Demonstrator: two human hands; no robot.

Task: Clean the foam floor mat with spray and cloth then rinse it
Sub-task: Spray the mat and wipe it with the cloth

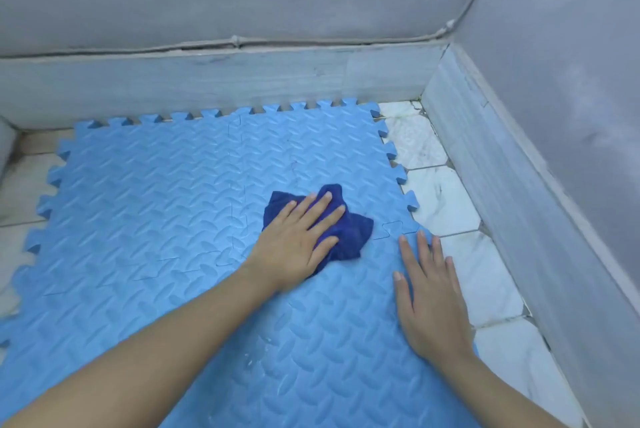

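- the foam floor mat (145, 219), light blue interlocking tiles with a raised leaf pattern, fills the centre and lower part of the frame, lying on pale hexagon floor tiles (446, 199) that show along the right side and at the left edge.
- the cloth (349, 230), dark blue and bunched, sits on the mat right of centre, close to the mat's right edge.
- the left hand (298, 237) reaches across from the lower left and presses the cloth flat, fingers straight and spread over it, not curled round it.
- the right hand (429, 299) lies palm down on the mat at the lower right, fingers straight, fingertips at the mat's edge; it looks to be bracing the mat.
- no spray bottle is in view; faint pale specks show on the mat at lower centre.
- judgement: the wiping step is in hand, with rinsing not begun.
- the next move likely calls for steady downward pressure while sliding the cloth over the ridged pattern, with the right hand keeping the light tiles from shifting or unlocking.
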